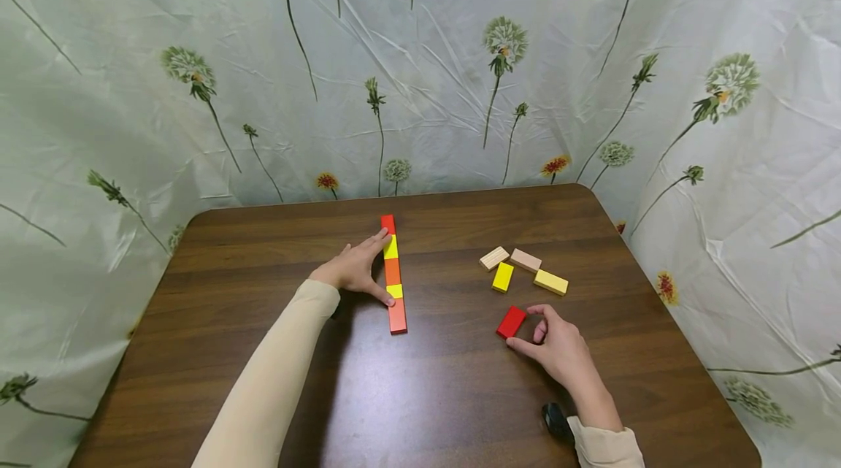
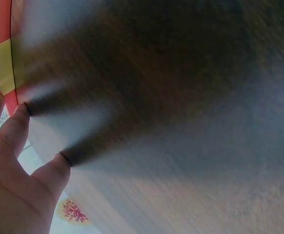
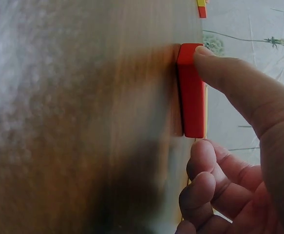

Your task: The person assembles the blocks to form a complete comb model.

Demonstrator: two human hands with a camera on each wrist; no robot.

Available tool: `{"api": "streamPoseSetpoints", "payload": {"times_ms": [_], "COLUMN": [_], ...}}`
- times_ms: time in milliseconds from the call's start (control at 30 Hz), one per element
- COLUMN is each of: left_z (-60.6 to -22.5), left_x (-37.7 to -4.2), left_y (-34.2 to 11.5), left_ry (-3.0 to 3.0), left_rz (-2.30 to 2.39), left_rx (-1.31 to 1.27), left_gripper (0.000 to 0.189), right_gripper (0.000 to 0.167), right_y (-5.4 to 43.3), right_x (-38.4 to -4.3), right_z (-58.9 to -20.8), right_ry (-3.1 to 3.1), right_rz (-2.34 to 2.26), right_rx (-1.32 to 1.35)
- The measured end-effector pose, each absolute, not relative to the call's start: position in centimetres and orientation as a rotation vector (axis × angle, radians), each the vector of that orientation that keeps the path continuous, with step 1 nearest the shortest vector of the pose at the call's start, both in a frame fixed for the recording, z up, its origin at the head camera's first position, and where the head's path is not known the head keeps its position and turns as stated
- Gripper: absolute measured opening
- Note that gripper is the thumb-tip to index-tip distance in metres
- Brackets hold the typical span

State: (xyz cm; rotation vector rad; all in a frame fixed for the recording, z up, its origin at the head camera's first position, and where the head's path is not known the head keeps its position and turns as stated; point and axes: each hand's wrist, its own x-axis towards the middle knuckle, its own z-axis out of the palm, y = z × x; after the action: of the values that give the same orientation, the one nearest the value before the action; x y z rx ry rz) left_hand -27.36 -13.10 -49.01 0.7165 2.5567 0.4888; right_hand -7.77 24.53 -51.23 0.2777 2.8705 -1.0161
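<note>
A straight row of blocks (image 1: pixel 392 271) in red, yellow and orange lies on the table. My left hand (image 1: pixel 355 266) is spread along the row's left side, its thumb at a lower yellow block (image 1: pixel 394 290) and its fingertips near the top red block (image 1: pixel 388 221). In the left wrist view, fingertips sit right at the row's edge. My right hand (image 1: pixel 558 347) has thumb and index finger at opposite ends of a separate red block (image 1: pixel 511 322), which lies flat. The right wrist view shows the thumb on one end of this red block (image 3: pixel 193 92), the other fingers curled below.
Beyond the red block lie a yellow block (image 1: pixel 502 277), a pale yellow block (image 1: pixel 551 282) and two plain wood blocks, one of them striped-grained (image 1: pixel 494 258). A curtain (image 1: pixel 434 88) with dandelion prints hangs behind the brown table (image 1: pixel 263 234).
</note>
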Motion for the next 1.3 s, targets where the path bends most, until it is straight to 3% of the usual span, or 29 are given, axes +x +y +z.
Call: {"api": "streamPoseSetpoints", "payload": {"times_ms": [467, 1300], "left_z": [-49.5, -50.0], "left_x": [-27.6, -28.0], "left_y": [-13.1, -13.4], "left_ry": [2.564, 2.545], "left_rz": [0.483, 0.513], "left_rx": [0.709, 0.728], "left_gripper": [0.141, 0.14], "right_gripper": [0.055, 0.048], "right_y": [24.1, 16.6], "right_x": [-8.3, -10.1], "right_z": [-51.9, -51.9], "right_ry": [2.921, 2.783], "right_rz": [-1.014, -1.025], "right_rx": [0.23, -0.444]}}
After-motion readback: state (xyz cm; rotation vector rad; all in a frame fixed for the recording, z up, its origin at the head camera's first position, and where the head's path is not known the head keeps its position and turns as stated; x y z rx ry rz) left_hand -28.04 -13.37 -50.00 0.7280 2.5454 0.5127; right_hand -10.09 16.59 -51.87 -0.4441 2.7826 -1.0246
